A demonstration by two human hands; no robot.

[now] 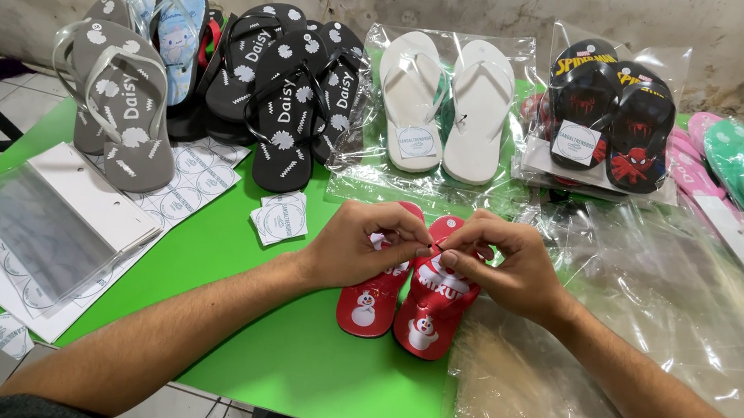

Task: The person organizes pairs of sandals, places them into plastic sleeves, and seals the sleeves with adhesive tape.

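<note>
at frame centre my left hand (357, 246) and right hand (506, 267) pinch the red sandals (406, 303) together on the green bench (283, 356), aligning the pair.

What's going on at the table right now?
A person's left hand and right hand meet over a small pair of red flip-flops lying on the green table, fingertips pinched together at the straps. What they pinch is too small to tell. Behind them lie white flip-flops in a clear bag, black flip-flops, grey flip-flops and loose round stickers. Clear plastic bags lie by the right arm.
</note>
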